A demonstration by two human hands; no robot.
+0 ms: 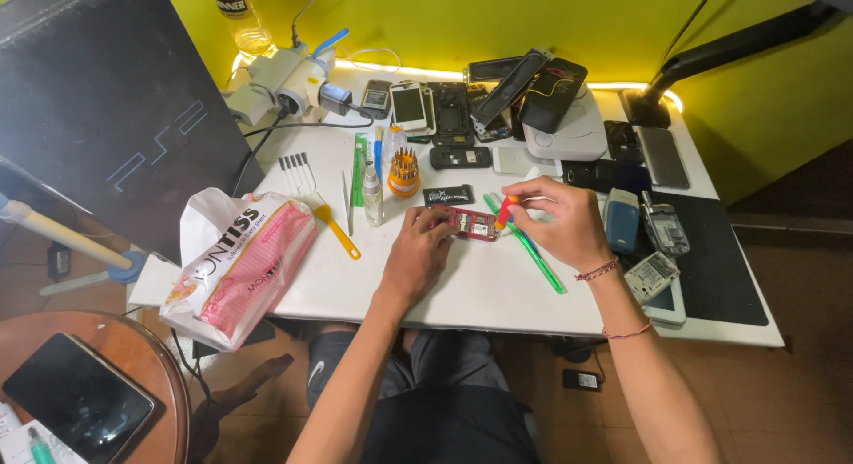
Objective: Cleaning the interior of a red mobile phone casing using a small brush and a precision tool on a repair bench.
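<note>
**Two hands on a small red phone at the counter**

Left hand rests on the white counter, fingers curled closed on the left end of a small red phone lying flat mid-counter. Right hand has fingers pinched shut around a red-and-orange screwdriver, tip down at the phone's right edge. Green stick lies just under the right hand. Tissue pack sits at the counter's left. Orange screwdriver-bit holder and small bottle behind the phone. More phones piled at the back.
</note>
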